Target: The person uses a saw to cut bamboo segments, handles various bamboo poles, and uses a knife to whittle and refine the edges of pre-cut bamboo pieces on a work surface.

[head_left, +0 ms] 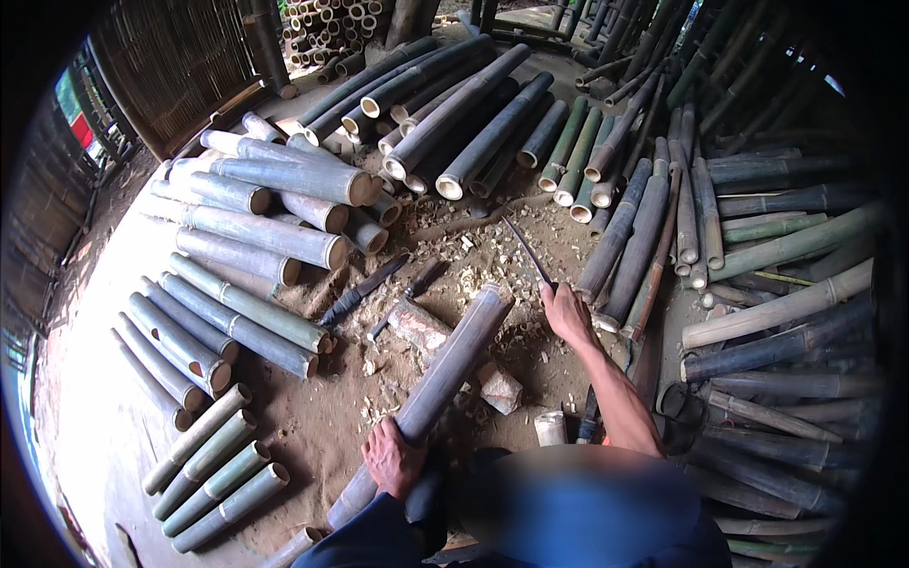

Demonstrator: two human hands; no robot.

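A thick grey-green bamboo pole [454,355] slants up and away from my lap, lying across a rough wooden block [419,328]. My left hand [392,458] is closed around its lower part. The pole's pale far end points toward the shavings [473,276] on the ground. To the right of that end, apart from it, my right hand [566,314] is closed on a knife; its handle is mostly hidden in the fist. The dark narrow knife blade [526,248] points away and to the left. A blurred blue shape covers part of my lap.
Dark-handled tools [365,289] lie left of the block. Cut bamboo lengths surround me: a left stack [275,227], a far row [473,114], short pieces [222,483] at near left, and a pile [786,322] on the right. A pale bamboo stub [550,428] stands near my right forearm.
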